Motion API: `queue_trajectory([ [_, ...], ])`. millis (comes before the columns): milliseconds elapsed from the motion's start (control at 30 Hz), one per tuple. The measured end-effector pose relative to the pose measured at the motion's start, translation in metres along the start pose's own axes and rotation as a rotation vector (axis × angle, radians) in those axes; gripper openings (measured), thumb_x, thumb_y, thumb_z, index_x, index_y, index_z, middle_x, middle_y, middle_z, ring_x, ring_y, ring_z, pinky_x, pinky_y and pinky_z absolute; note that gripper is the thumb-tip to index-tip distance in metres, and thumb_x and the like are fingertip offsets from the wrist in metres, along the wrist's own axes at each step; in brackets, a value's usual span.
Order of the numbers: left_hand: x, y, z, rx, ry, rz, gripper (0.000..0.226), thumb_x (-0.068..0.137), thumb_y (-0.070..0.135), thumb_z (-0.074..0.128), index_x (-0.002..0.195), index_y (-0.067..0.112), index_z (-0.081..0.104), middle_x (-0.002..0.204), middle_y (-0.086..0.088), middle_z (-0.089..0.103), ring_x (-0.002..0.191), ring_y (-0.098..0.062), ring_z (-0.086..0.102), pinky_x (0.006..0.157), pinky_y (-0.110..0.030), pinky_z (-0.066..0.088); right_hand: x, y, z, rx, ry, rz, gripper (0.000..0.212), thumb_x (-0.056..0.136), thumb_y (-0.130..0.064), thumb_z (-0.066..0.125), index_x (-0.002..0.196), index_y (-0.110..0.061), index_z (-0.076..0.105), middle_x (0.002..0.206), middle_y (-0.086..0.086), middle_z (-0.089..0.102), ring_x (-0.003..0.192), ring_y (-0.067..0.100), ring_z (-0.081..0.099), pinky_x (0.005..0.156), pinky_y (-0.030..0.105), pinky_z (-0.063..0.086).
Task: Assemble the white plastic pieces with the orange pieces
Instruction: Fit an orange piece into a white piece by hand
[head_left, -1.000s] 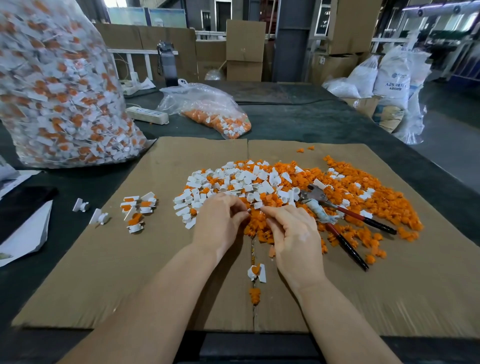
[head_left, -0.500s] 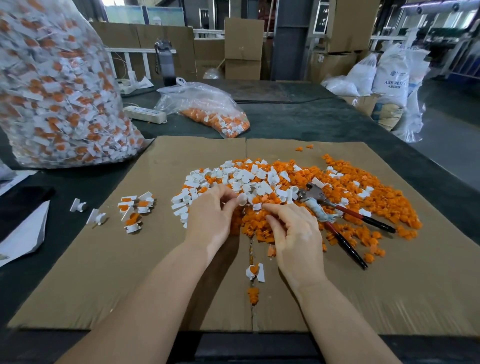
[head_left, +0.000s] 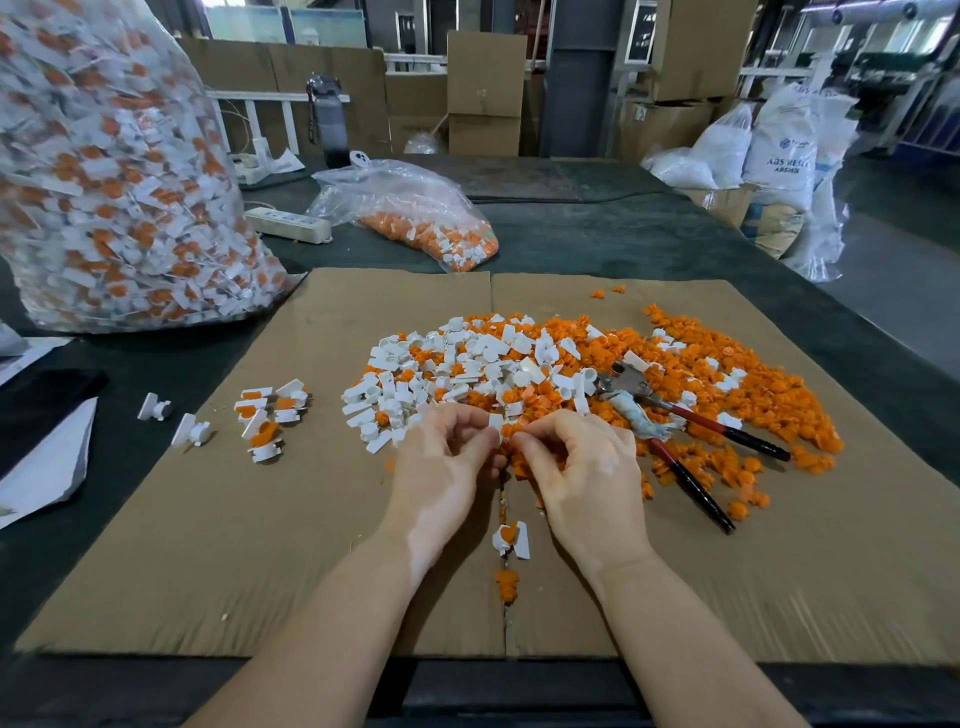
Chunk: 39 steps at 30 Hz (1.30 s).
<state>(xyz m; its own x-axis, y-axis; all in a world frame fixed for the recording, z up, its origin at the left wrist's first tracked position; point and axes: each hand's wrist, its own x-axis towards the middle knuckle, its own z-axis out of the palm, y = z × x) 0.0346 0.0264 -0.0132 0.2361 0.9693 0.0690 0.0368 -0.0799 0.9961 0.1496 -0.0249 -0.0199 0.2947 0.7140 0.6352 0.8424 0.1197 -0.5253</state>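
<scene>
A heap of loose white plastic pieces (head_left: 457, 366) lies mixed into a wide spread of orange pieces (head_left: 727, 395) on the cardboard sheet (head_left: 260, 519). At the heap's near edge my left hand (head_left: 441, 467) pinches a white piece (head_left: 496, 422). My right hand (head_left: 582, 467) pinches an orange piece (head_left: 511, 431) right against it, fingertips of both hands meeting. One assembled white-and-orange piece (head_left: 511, 540) lies between my wrists, with a loose orange piece (head_left: 506, 584) below it. Several assembled pieces (head_left: 267, 415) sit in a small group to the left.
Red-and-black-handled pliers (head_left: 691, 441) lie on the orange spread at right. A big clear bag of assembled pieces (head_left: 104, 182) stands at the far left, a smaller bag (head_left: 415, 213) behind the cardboard, a power strip (head_left: 288, 224) beside it. Two white pieces (head_left: 174, 418) lie off the cardboard's left edge.
My left hand reached into the white heap, took a white piece, and came back toward me. Both hands now meet again at the heap's near edge.
</scene>
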Motion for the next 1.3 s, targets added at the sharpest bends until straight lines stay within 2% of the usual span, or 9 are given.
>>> queue_trajectory([
  [100,-0.0016,-0.0007,-0.0001,0.0,0.003,0.022,0.01,0.089,0.001,0.058,0.094,0.009,0.061,0.074,-0.011,0.066,0.061,-0.009,0.065,0.061,-0.018,0.054,0.0001,0.0004,0.0012,-0.049,-0.024,0.005,0.013,0.08,-0.018,0.073,0.07,-0.014,0.065,0.063,-0.005,0.061,0.062,0.014,0.054,0.075,0.032,0.035],
  [167,-0.0027,-0.0008,0.0002,0.015,-0.009,0.049,0.012,0.088,0.0,0.059,0.089,0.013,0.061,0.07,-0.006,0.066,0.061,-0.009,0.064,0.063,-0.02,0.055,-0.0001,0.0005,0.0019,-0.065,-0.032,0.006,0.016,0.079,-0.017,0.074,0.067,-0.014,0.064,0.06,-0.006,0.058,0.059,0.013,0.051,0.075,0.032,0.035],
  [300,-0.005,-0.0004,0.0007,0.067,-0.023,0.105,0.023,0.087,0.002,0.061,0.078,0.023,0.06,0.064,0.003,0.064,0.056,-0.002,0.062,0.057,-0.012,0.051,-0.0012,0.0017,0.0027,-0.064,-0.045,0.005,0.021,0.078,-0.013,0.073,0.062,-0.013,0.06,0.055,-0.004,0.054,0.055,0.014,0.049,0.074,0.032,0.034],
  [433,-0.0065,-0.0017,0.0013,0.175,-0.047,0.142,0.02,0.088,0.008,0.062,0.078,0.026,0.06,0.069,0.005,0.064,0.06,0.001,0.062,0.056,-0.008,0.046,-0.0012,0.0033,0.0033,-0.078,-0.053,-0.019,0.023,0.077,-0.011,0.073,0.06,-0.012,0.058,0.053,-0.004,0.053,0.054,0.016,0.05,0.074,0.032,0.034],
  [500,-0.0054,-0.0029,0.0003,0.142,-0.046,0.112,0.019,0.088,0.007,0.061,0.08,0.024,0.061,0.069,0.003,0.064,0.059,-0.001,0.062,0.057,-0.011,0.049,-0.0009,0.0042,0.0033,-0.065,-0.064,-0.024,0.02,0.079,-0.014,0.073,0.063,-0.012,0.061,0.056,-0.004,0.056,0.056,0.015,0.052,0.075,0.034,0.037],
  [667,-0.0032,-0.0047,-0.0047,-0.138,-0.035,-0.024,0.014,0.089,-0.001,0.057,0.097,0.009,0.062,0.067,-0.007,0.063,0.058,-0.01,0.062,0.058,-0.019,0.052,-0.0001,0.0027,0.0012,0.014,-0.068,-0.056,0.008,0.079,-0.022,0.074,0.08,-0.015,0.069,0.07,-0.006,0.063,0.07,0.012,0.057,0.081,0.034,0.037],
  [867,-0.0038,-0.0047,-0.0058,-0.14,-0.093,0.02,0.024,0.091,0.0,0.054,0.1,0.018,0.067,0.066,-0.004,0.06,0.061,-0.01,0.061,0.06,-0.018,0.052,-0.0003,0.0017,-0.0025,0.019,-0.109,-0.116,0.027,0.082,-0.013,0.07,0.108,-0.018,0.069,0.084,-0.003,0.064,0.085,0.019,0.058,0.079,0.04,0.041],
  [1000,-0.0038,-0.006,-0.0055,-0.145,-0.097,0.012,0.022,0.09,0.0,0.056,0.097,0.017,0.068,0.068,-0.007,0.06,0.062,-0.011,0.061,0.06,-0.02,0.052,0.0018,0.0002,-0.0032,0.02,-0.136,-0.101,0.02,0.083,-0.015,0.068,0.103,-0.018,0.071,0.087,-0.002,0.066,0.087,0.02,0.058,0.079,0.038,0.04],
  [1300,-0.0035,-0.0073,-0.0053,-0.156,-0.095,-0.002,0.023,0.088,-0.002,0.057,0.093,0.019,0.067,0.06,0.003,0.059,0.06,-0.009,0.061,0.058,-0.018,0.051,0.0024,-0.0004,-0.0029,-0.004,-0.118,-0.109,0.017,0.081,-0.013,0.07,0.098,-0.016,0.072,0.085,-0.001,0.065,0.085,0.021,0.059,0.077,0.036,0.038],
])
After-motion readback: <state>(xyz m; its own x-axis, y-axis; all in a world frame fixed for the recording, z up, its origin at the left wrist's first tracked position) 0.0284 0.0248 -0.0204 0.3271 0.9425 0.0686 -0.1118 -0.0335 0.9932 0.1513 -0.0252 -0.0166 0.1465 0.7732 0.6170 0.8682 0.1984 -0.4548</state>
